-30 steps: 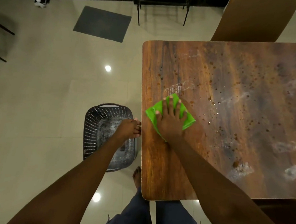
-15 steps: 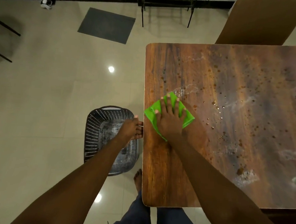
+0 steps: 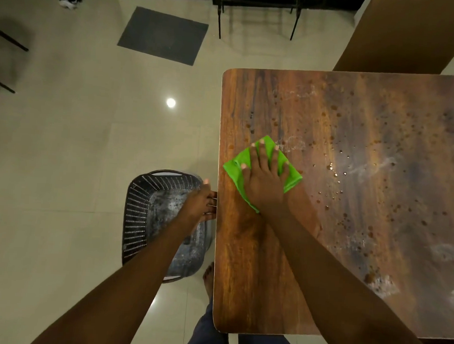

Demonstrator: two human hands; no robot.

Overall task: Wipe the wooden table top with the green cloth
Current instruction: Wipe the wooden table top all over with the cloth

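Currently: right hand [image 3: 263,184] flat on folded green cloth [image 3: 236,169]; left hand [image 3: 200,204], fingers straight, touches stained wooden worktop [image 3: 241,265] edge above dark perforated plastic basket [image 3: 138,219].

Folded green cloth [image 3: 236,169] flat on stained, droplet-speckled wooden table top [image 3: 351,206], nr left edge.

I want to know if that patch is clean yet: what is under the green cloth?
The green cloth lies flat on the wooden table top, pressed by the right hand. Any spots beneath it are covered and cannot be seen.
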